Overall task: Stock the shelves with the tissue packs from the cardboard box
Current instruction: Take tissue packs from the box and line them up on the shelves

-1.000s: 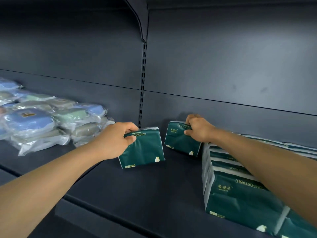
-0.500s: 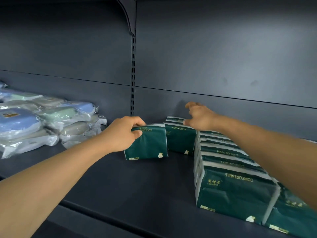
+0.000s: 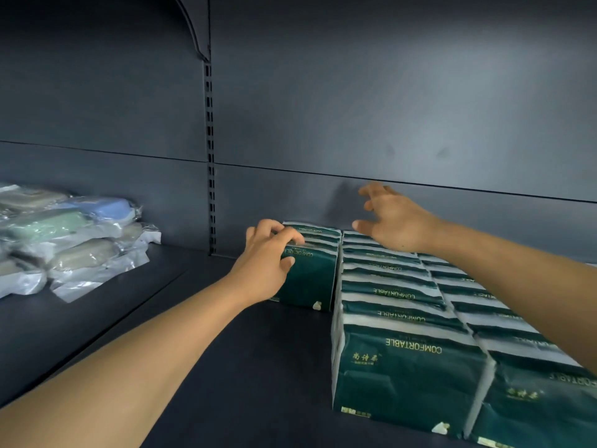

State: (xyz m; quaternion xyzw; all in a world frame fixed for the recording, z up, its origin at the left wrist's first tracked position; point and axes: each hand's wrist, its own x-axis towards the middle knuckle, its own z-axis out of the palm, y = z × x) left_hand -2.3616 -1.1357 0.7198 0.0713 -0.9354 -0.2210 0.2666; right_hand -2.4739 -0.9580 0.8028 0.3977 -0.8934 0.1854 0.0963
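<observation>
Nearest, 2 rows of green tissue packs stand on the dark shelf. Beyond, the left hand grips an upright tissue pack touching the rows. The right hand hovers spread-fingered, holding nothing. Plastic-wrapped bundles lie far left.

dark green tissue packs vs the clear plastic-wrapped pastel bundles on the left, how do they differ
The dark green tissue packs stand upright in tight rows on the right; the clear plastic-wrapped pastel bundles lie in a loose heap on the left. The packs carry gold lettering in opaque wrap; the bundles show blue and green contents through crinkled film. The left hand grips a pack; nothing touches the bundles. Both sit on the dark shelf.
</observation>
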